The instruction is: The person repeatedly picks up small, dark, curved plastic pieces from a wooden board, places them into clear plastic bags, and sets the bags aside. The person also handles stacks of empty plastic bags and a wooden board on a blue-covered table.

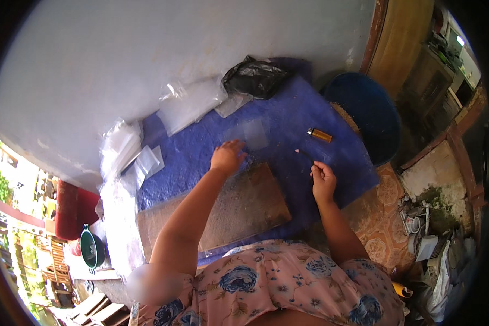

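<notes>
My left hand [228, 157] is over the blue plastic-covered table [293, 114], palm down with its fingers apart. Just beyond its fingertips lies a small clear plastic bag [256, 133]. Between thumb and fingers, my right hand [324, 179] pinches a thin dark stick [307, 155] with a small pale tip, which points up and to the left. An orange lighter [320, 135] with a metal top lies a little beyond that stick. Under my left forearm is a worn wooden board [244, 203] along the near side of the table.
Along the wall lie stacked clear plastic bags [191, 104] and a crumpled black plastic bag [254, 77]. More clear bags [122, 146] are at the left edge. A large blue tub [366, 114] stands at the right. A green basin [91, 248] and a red container [75, 210] sit far left.
</notes>
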`<state>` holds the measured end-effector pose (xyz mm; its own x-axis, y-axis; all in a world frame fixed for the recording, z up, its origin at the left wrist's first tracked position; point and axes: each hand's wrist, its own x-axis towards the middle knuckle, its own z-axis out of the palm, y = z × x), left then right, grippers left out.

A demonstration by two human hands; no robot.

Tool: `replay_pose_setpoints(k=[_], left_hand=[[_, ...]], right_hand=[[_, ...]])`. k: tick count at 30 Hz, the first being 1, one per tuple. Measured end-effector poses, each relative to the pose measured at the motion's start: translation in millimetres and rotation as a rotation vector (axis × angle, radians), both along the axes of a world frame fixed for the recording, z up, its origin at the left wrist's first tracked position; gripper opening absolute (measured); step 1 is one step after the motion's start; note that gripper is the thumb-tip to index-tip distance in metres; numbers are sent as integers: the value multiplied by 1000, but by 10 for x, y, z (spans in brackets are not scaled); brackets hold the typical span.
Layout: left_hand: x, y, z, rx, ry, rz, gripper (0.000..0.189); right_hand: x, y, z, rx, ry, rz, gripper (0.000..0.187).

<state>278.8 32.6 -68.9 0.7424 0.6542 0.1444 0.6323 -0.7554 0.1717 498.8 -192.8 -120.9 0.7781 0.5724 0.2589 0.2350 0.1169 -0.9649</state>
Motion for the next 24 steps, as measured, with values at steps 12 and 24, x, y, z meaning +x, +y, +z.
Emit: replay_pose_setpoints(k=[12, 24], left_hand=[[324, 108, -179, 49, -256, 164, 10], [-1706, 136, 397, -1043, -1424, 599, 35]], right_hand=[[-13, -18, 4, 13, 40, 10, 15], [65, -3, -111, 42, 121, -26, 18]])
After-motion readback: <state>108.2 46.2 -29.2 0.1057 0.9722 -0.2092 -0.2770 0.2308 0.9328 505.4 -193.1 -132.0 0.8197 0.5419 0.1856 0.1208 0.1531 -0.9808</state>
